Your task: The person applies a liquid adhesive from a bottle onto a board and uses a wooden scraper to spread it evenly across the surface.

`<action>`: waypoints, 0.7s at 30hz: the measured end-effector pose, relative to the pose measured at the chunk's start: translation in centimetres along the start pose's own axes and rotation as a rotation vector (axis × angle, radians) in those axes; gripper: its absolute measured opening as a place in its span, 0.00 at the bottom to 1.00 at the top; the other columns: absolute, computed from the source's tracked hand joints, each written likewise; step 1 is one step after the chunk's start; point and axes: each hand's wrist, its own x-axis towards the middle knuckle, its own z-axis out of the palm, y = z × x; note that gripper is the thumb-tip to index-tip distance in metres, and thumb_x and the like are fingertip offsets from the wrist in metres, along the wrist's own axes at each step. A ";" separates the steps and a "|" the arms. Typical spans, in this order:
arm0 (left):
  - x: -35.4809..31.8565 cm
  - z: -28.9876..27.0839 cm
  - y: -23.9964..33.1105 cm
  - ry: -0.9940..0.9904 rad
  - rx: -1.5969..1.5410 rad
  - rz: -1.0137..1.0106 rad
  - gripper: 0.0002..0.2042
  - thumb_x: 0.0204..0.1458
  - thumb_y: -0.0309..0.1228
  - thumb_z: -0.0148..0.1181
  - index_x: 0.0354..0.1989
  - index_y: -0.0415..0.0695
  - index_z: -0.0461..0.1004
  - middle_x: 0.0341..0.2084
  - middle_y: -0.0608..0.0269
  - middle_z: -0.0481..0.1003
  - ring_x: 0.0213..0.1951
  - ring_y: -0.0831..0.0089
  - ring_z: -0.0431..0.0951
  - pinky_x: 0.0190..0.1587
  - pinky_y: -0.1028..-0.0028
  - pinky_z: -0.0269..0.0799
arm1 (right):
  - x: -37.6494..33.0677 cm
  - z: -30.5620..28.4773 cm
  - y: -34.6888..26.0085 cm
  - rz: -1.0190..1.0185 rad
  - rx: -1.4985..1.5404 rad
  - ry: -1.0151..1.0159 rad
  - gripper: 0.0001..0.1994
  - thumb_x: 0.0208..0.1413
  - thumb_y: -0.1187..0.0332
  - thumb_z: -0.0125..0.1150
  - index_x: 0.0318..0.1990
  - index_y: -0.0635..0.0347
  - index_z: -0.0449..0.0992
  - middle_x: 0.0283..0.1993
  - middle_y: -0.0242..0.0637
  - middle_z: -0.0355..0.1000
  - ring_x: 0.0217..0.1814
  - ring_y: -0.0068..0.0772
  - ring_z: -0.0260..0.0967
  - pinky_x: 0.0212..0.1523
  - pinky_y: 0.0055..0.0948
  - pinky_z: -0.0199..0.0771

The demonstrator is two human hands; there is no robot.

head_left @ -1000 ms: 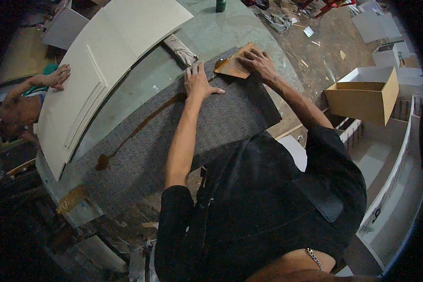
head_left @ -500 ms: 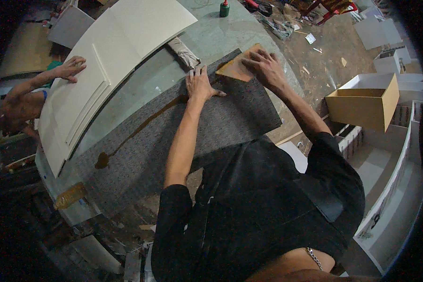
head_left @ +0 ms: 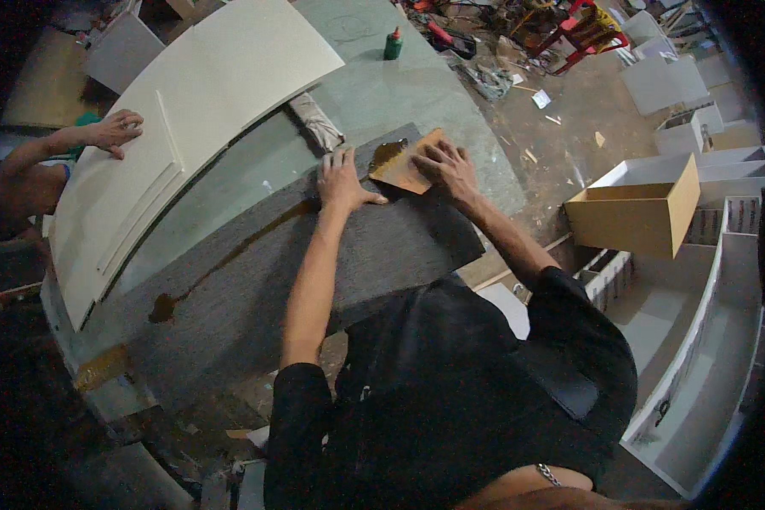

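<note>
A long grey panel (head_left: pixel 382 246) lies across the worktable in front of me. My left hand (head_left: pixel 340 183) rests on its far edge with fingers stretched out and thumb spread, holding nothing. In my right hand (head_left: pixel 449 172) is a flat, thin tan spreader board (head_left: pixel 399 174), pressed against the panel's right part. Beside the spreader's far-left edge sits a wet brown glue puddle (head_left: pixel 388 151). A brown glue streak (head_left: pixel 255 234) runs leftward along the panel and ends in a blob (head_left: pixel 161 308).
Beyond the panel lies a large white board (head_left: pixel 238 68), with another person's hand (head_left: pixel 115 132) on it. A pale wrapped bundle (head_left: pixel 316 121) and a green bottle (head_left: pixel 393 44) are on the table (head_left: pixel 365 85). To the right stand a tan box (head_left: pixel 625 223) and a red chair (head_left: pixel 582 38).
The whole view has shifted. My right hand has drawn the spreader slightly toward me, and more of the glue puddle shows beyond it. My left hand stays at the panel's far edge.
</note>
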 end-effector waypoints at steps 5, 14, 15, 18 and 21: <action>0.3 -0.3 -0.1 0.012 -0.001 0.047 0.62 0.18 0.54 0.84 0.68 0.44 0.58 0.67 0.57 0.59 0.69 0.55 0.58 0.68 0.57 0.60 | 2.4 -0.9 0.8 0.039 0.171 0.176 0.23 0.55 0.65 0.58 0.60 0.34 0.75 0.65 0.31 0.67 0.68 0.41 0.59 0.61 0.47 0.58; 0.5 -0.7 1.8 -0.001 0.061 0.049 0.64 0.18 0.58 0.83 0.69 0.44 0.57 0.68 0.55 0.58 0.68 0.53 0.58 0.69 0.56 0.57 | 3.9 0.9 4.5 0.114 0.098 0.108 0.21 0.55 0.62 0.60 0.58 0.32 0.77 0.62 0.22 0.70 0.68 0.37 0.60 0.59 0.43 0.59; 0.4 -0.2 1.4 -0.010 0.046 0.048 0.64 0.18 0.58 0.82 0.69 0.44 0.57 0.68 0.55 0.58 0.68 0.53 0.58 0.70 0.56 0.57 | 3.9 1.0 4.0 0.106 0.083 0.140 0.20 0.57 0.61 0.58 0.57 0.31 0.77 0.62 0.21 0.70 0.67 0.34 0.60 0.58 0.43 0.60; 1.2 0.8 -0.5 0.043 0.008 0.110 0.67 0.16 0.60 0.82 0.70 0.42 0.54 0.69 0.49 0.58 0.69 0.46 0.56 0.66 0.53 0.62 | 5.2 -0.6 3.3 0.036 0.065 0.099 0.19 0.59 0.63 0.54 0.58 0.32 0.76 0.61 0.23 0.70 0.68 0.34 0.60 0.59 0.44 0.62; 0.5 1.3 -0.7 0.071 -0.041 0.106 0.68 0.15 0.59 0.82 0.71 0.42 0.54 0.68 0.47 0.58 0.70 0.50 0.55 0.68 0.53 0.57 | 5.0 -0.6 2.9 0.006 0.097 0.085 0.20 0.56 0.63 0.59 0.58 0.34 0.77 0.64 0.25 0.70 0.69 0.38 0.59 0.59 0.45 0.62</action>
